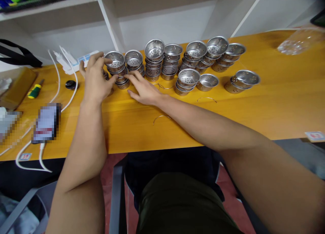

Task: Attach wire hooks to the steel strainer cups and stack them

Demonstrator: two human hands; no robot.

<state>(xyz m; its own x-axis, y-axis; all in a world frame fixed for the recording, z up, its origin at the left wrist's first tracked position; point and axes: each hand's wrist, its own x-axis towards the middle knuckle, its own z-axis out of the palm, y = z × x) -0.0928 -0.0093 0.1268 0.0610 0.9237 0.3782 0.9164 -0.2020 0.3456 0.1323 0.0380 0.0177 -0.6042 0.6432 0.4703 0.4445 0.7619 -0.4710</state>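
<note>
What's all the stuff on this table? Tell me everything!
Strainer cups: many, about ten stacks, silver, table's back.
Wire loops: at least three, silver, before the cups.
Screwdriver: one, yellow-green, far left.
Cables: two, white, left side.
Round cap: one, black, beside cables.
Plastic bag: one, clear, far right.
Table: one, orange wood, under everything.
Left hand: one, on leftmost stack.
Right hand: one, flat on table, fingertips at that stack.
</note>
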